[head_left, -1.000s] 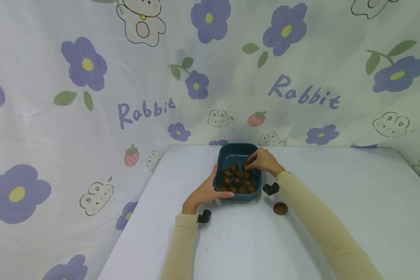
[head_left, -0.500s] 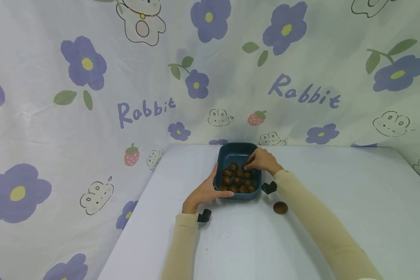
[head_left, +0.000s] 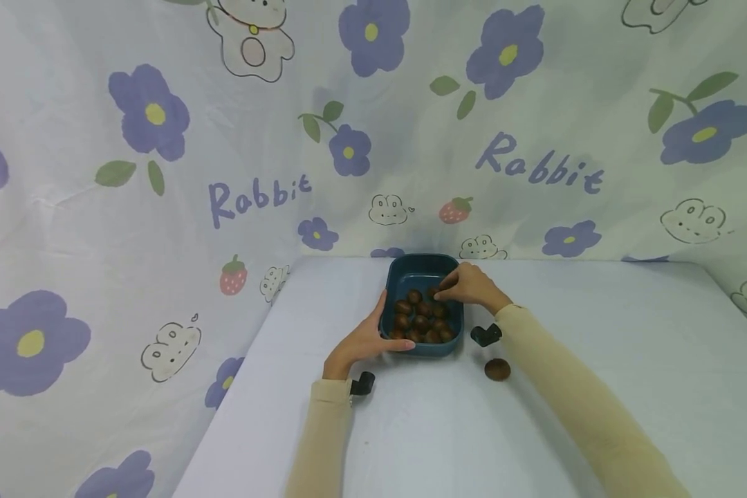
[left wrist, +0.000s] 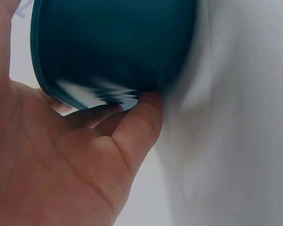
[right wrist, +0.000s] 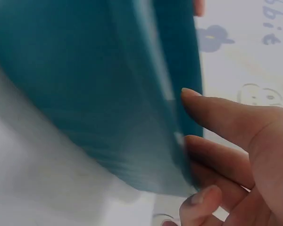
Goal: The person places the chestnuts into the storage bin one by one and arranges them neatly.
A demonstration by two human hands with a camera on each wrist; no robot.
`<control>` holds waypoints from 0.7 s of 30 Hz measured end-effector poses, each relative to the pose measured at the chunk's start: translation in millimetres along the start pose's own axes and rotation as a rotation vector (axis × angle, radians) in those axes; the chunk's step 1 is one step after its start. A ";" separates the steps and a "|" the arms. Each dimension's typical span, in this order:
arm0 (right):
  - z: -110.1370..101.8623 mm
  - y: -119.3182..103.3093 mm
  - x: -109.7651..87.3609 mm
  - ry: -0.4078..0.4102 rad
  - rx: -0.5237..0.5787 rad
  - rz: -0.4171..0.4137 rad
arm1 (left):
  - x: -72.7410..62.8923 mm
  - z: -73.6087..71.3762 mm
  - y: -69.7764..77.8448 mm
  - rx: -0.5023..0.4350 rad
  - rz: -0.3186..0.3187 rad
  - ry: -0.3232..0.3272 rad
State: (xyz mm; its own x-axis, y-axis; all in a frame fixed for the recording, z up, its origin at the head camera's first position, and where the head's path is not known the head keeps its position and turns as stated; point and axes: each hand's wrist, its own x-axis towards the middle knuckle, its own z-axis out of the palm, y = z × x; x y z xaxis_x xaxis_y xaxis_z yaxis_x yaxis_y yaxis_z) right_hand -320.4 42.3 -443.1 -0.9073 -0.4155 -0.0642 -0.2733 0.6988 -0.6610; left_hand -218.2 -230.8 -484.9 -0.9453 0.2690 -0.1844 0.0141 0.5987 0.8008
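Observation:
A dark teal rectangular dish (head_left: 425, 349) stands at the back of the table with several brown, round nuts (head_left: 421, 324) in it. My left hand (head_left: 362, 340) grips its near left corner, with the thumb along the front wall. Fingers (left wrist: 141, 117) curl at the dish wall in the left wrist view. My right hand (head_left: 469, 285) reaches over the right rim, its fingertips beside a nut (head_left: 432, 293). In the right wrist view the thumb and fingers stand apart, and no nut shows between them; the rim may hide part of the fingertips.
One brown, oval piece (head_left: 497, 369) lies on the white table (head_left: 429, 429), to the right of the dish and near the right sleeve. A white curtain (head_left: 404, 152) with flowers and rabbits hangs behind the table and on the left.
My right wrist has shifted slightly to the right, and the nut by its fingertips shows a little more clearly. My left hand and the dish have stayed put.

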 end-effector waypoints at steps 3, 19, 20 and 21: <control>-9.3 4.4 -10.9 0.025 0.035 -0.024 | 0.7 0.7 0.3 -0.007 0.008 -0.003; -39.4 48.0 -102.5 0.117 0.031 -0.059 | 1.1 -0.6 0.7 0.014 0.016 0.014; -38.6 51.1 -106.8 0.118 0.032 -0.056 | 1.7 -0.6 1.0 0.011 0.022 0.013; -37.4 54.0 -111.1 0.118 0.031 -0.055 | 2.3 -0.2 0.5 0.012 0.025 0.011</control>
State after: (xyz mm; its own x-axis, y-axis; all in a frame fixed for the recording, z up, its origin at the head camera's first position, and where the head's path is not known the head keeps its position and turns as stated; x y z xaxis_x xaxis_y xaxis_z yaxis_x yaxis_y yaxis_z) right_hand -246.2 148.0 -443.7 -0.9231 -0.3800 0.0601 -0.3152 0.6576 -0.6842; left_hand -220.5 -230.1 -484.8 -0.9481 0.2760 -0.1577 0.0422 0.6009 0.7982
